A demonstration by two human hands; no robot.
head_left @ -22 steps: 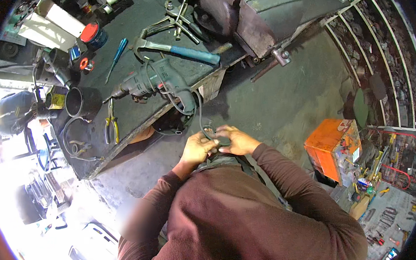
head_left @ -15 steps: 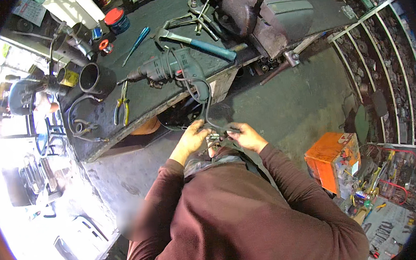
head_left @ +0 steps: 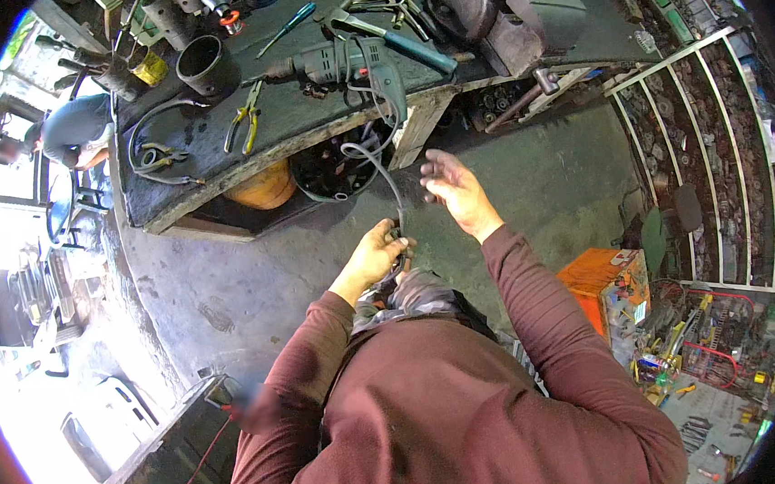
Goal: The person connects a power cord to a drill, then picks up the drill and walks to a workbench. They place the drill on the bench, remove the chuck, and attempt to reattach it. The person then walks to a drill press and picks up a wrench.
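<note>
A power drill (head_left: 328, 65) with a grey-green body lies on the dark workbench (head_left: 151, 192), its chuck pointing left. From its handle a grey cable (head_left: 389, 180) loops over the bench's front edge and hangs toward me. My left hand (head_left: 378, 256) is closed around the lower part of that cable, in front of my legs. Off to the right and a little farther forward, my right hand (head_left: 457, 196) is raised beside the cable without touching it. Its fingers are slightly bent and apart, with nothing in them.
Around the drill lie a hammer (head_left: 409, 49), a blue screwdriver (head_left: 289, 29) and yellow-handled pliers (head_left: 249, 125). A vise (head_left: 525, 17) stands at the bench's right. An orange box (head_left: 600, 284) is on my right, near a shelf rack (head_left: 698, 136). Another person (head_left: 76, 130) is at the far left.
My right hand has let go of the cable and moved up and forward. The left hand still grips it. The view has shifted, showing more floor and the space under the bench.
</note>
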